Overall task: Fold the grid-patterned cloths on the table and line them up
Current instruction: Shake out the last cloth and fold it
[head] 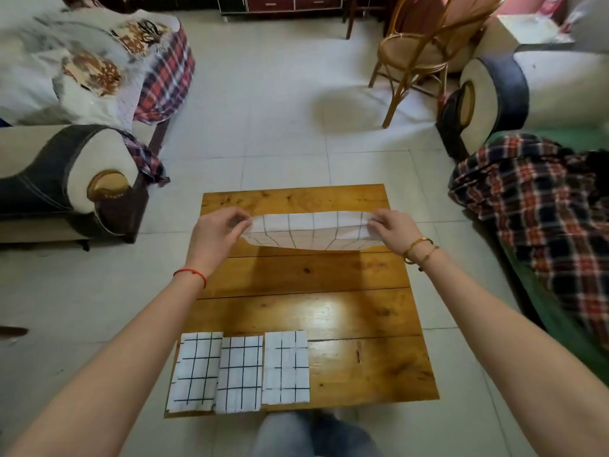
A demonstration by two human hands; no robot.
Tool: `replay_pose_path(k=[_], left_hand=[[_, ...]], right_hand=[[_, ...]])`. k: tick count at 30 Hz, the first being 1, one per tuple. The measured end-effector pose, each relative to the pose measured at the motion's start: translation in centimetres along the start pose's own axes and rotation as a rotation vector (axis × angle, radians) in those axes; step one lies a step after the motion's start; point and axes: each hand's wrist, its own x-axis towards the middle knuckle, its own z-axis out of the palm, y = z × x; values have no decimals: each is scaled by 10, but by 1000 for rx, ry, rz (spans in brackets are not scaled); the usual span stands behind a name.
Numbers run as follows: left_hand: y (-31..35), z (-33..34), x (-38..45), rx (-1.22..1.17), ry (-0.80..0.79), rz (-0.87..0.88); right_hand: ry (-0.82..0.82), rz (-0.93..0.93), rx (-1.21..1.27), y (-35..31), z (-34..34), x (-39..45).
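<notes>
A white cloth with a black grid [313,230] hangs stretched above the far part of the wooden table [362,324]. My left hand [214,234] pinches its left end and my right hand [393,230] pinches its right end; the cloth sags in the middle, doubled over. Three folded grid cloths lie side by side along the table's near left edge: the left one [196,371], the middle one [240,374] and the right one [286,367]. They touch or nearly touch each other.
A sofa arm [82,179] stands left of the table. A plaid blanket [543,206] lies on a green seat at the right. A rattan chair [425,51] stands beyond on the tiled floor. My knees [313,437] are at the table's near edge.
</notes>
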Motion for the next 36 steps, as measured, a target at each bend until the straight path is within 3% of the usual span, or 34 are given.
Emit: replay_pose_path(k=[8, 23, 36], left_hand=[[52, -59, 0, -5, 106, 138], [108, -135, -11, 6, 291, 222], [121, -168, -15, -56, 346, 253]], right_hand=[[52, -106, 28, -26, -63, -22], [171, -309, 50, -69, -144, -39], [110, -409, 24, -96, -177, -48]])
